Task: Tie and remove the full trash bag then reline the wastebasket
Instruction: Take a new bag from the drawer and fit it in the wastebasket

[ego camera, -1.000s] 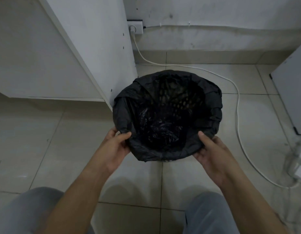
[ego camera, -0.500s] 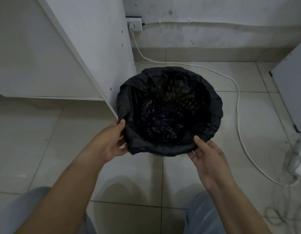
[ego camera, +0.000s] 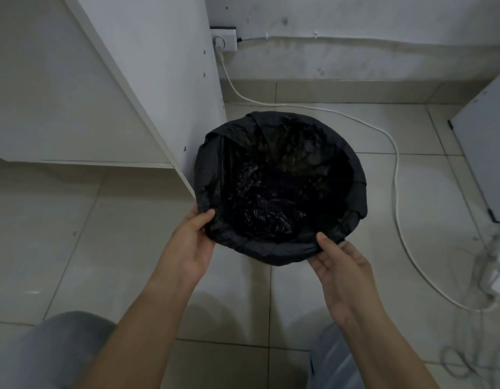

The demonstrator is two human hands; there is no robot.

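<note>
floor: pale tiled floor [ego camera: 88, 248] | centre: bag-lined wastebasket [ego camera: 271, 255] | behind and right of wastebasket: white cable [ego camera: 395, 175] | just left: cabinet [ego camera: 164, 66]

White cable [ego camera: 395, 175], wall socket [ego camera: 225, 42], cabinet [ego camera: 159, 66].

Wastebasket [ego camera: 359, 192] on the floor [ego camera: 74, 234], trash bag [ego camera: 271, 203] in it and over its rim, cabinet panel [ego camera: 164, 66] just left, wall [ego camera: 355, 18] and socket [ego camera: 225, 37] behind, cable [ego camera: 395, 175] on the floor behind and right, left hand [ego camera: 191, 248] and right hand [ego camera: 341, 273] at the near rim.
</note>
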